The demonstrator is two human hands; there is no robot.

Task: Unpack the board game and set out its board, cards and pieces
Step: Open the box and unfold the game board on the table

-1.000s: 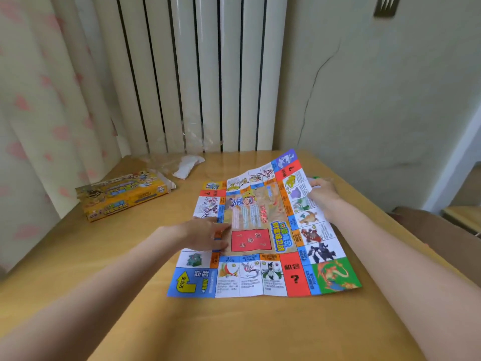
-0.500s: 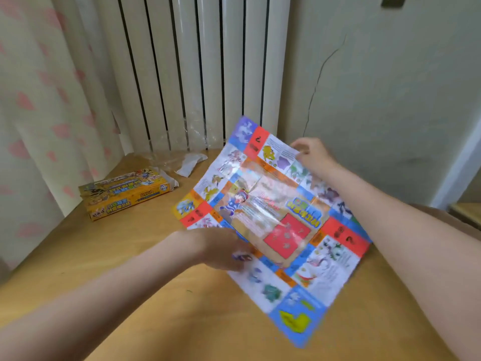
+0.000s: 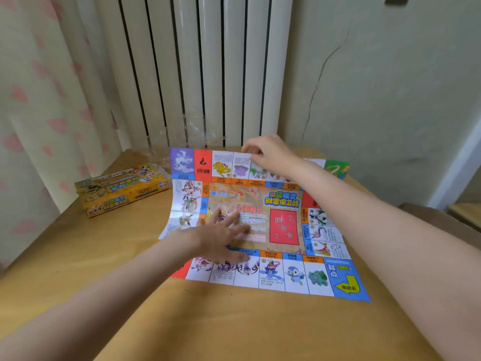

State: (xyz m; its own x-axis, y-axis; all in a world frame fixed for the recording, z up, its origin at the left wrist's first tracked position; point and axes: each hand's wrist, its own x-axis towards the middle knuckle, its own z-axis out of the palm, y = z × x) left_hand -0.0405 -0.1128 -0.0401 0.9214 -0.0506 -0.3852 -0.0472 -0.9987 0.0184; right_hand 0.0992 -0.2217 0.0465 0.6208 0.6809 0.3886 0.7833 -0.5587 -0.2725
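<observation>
Printed on the board (image 3: 281, 231): "起点" and "2000" in the blue corner square, above a yellow arrow with small characters too fine to read surely. Red centre panel: "机", "卡" and question marks. Red heading, "小智提示". Price strips along the near edge: "2500元", "500元". A question mark on the far red square. Box (image 3: 121, 190) lettering too blurred to read.

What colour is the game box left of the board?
Mostly yellow-orange game box, seen in the head view.
</observation>
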